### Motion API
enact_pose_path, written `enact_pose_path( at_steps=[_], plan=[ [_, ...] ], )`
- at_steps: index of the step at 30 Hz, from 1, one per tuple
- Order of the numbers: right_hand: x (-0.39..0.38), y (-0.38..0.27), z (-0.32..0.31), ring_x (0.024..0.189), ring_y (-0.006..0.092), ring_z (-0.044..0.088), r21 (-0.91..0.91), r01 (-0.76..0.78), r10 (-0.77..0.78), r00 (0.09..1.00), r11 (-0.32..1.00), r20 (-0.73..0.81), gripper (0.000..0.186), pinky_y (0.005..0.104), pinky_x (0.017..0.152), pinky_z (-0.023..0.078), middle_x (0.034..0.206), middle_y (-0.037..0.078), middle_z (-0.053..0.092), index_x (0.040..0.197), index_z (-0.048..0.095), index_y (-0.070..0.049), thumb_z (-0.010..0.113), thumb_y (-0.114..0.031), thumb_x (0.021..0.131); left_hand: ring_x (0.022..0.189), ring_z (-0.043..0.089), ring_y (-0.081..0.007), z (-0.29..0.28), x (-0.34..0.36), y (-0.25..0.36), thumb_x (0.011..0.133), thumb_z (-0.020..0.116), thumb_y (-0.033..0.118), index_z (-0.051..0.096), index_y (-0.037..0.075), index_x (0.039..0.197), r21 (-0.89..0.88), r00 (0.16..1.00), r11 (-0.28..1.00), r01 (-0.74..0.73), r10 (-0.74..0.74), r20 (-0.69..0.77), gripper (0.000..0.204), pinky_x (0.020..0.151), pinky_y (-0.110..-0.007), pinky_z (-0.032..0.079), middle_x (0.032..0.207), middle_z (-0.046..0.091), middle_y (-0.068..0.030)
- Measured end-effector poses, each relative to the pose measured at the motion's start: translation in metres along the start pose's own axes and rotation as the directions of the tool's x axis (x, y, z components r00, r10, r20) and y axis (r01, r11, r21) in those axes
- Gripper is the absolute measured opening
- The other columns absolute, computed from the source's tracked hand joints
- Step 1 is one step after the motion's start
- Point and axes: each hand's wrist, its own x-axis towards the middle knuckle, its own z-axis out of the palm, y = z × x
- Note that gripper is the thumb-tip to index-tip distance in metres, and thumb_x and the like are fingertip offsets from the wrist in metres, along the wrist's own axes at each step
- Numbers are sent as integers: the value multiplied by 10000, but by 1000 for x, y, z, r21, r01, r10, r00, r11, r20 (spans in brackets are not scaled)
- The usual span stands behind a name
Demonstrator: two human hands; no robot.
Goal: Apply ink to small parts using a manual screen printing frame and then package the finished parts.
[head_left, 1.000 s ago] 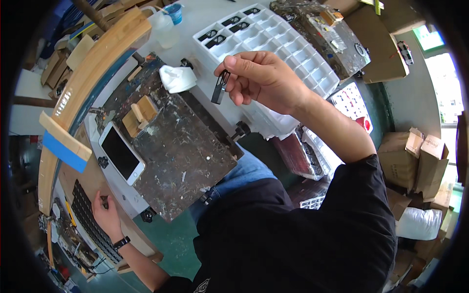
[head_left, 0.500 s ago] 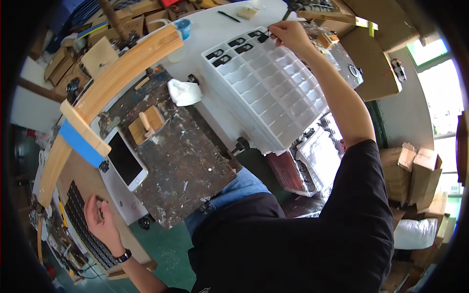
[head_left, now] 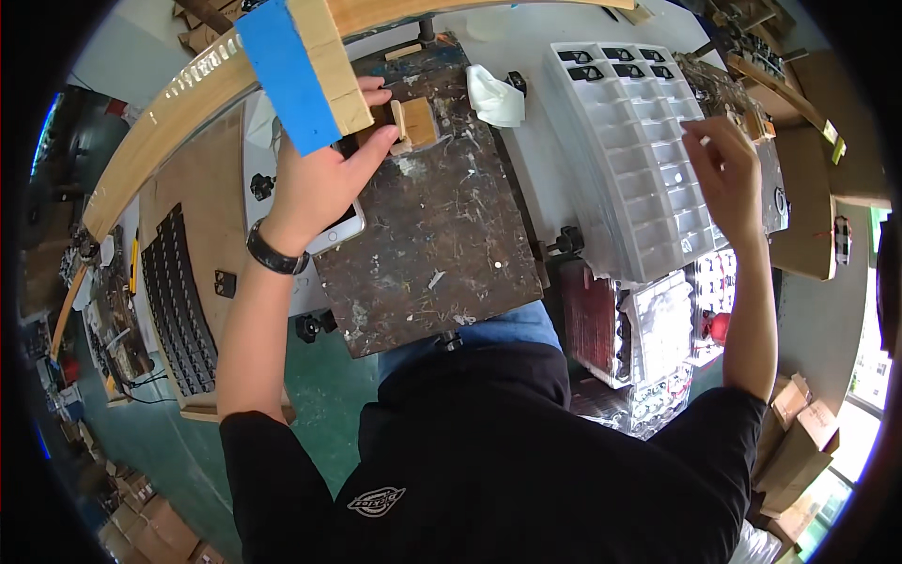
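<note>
My left hand (head_left: 324,183) reaches over a white phone (head_left: 346,228) with thumb and fingers apart. Its thumb tip is at a small wooden block (head_left: 421,120) with an upright wooden piece (head_left: 398,120); whether they touch is unclear. A blue-taped wooden bar (head_left: 291,70) hides part of the hand. My right hand (head_left: 731,174) hovers over the right side of a clear compartment tray (head_left: 625,179), fingers loosely curled and apart, with nothing visible in them. Flat black parts (head_left: 584,72) lie in several of the tray's far compartments.
A dark, stained work board (head_left: 432,235) lies before me, with crumpled white tissue (head_left: 495,97) beyond it. At left, rows of black pieces (head_left: 178,301) and one loose black piece (head_left: 225,283) rest on a brown board. A curved wooden beam (head_left: 150,150) arches across the far left.
The view has swung left. My left hand has gone from the black rows to the wooden block. My right hand has drawn back from the tray's far end.
</note>
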Motion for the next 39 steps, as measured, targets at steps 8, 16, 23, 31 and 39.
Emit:
enact_pose_path(
  at_steps=[8, 16, 23, 31, 39],
  plan=[
    [-16, -21, 5, 716, 109, 527, 70, 85, -88, 996, 994, 29, 117, 257, 642, 443, 1029, 18, 697, 1077, 765, 9, 714, 31, 974, 1262, 673, -259, 3, -15, 0, 906, 819, 74, 757, 28, 1278, -52, 991, 994, 94, -89, 95, 380, 1102, -363, 520, 1470, 685, -95],
    [-4, -52, 20, 724, 121, 539, 108, 191, -202, 974, 976, 100, 126, 255, 657, 451, 1012, 29, 698, 1085, 761, 12, 711, 36, 972, 1305, 650, -291, -14, -29, 6, 916, 818, 130, 762, 37, 1279, 74, 990, 995, -68, 58, 129, 379, 1129, -399, 492, 1469, 671, -115],
    [22, -69, 22, 738, 110, 554, 209, 190, -214, 971, 959, 103, 161, 247, 663, 455, 938, 35, 703, 1133, 778, -2, 713, -4, 986, 1085, 702, -271, -62, -67, 20, 1041, 697, 230, 648, -3, 1409, -318, 918, 947, 54, -172, -357, 438, 976, -404, 561, 1270, 722, -190],
    [119, -129, 48, 796, 148, 659, 679, 204, -165, 979, 705, -123, 243, 266, 728, 533, 1051, 88, 777, 1249, 757, -3, 742, -92, 1023, 869, 644, -209, -121, -86, 29, 1179, 416, 394, 603, 24, 1452, -819, 918, 574, -9, -319, -234, 495, 772, -330, 547, 1170, 744, -178],
    [140, -197, 113, 1081, 251, 680, 1, 735, -734, 678, 678, -47, 442, 362, 942, 560, 1288, 162, 694, 1395, 660, -20, 749, -40, 963, 815, 565, -111, -77, -157, 35, 1112, 528, 82, 522, 21, 1563, -519, 777, 694, 499, -624, -87, 455, 643, -220, 471, 1249, 684, -99]
  ],
)
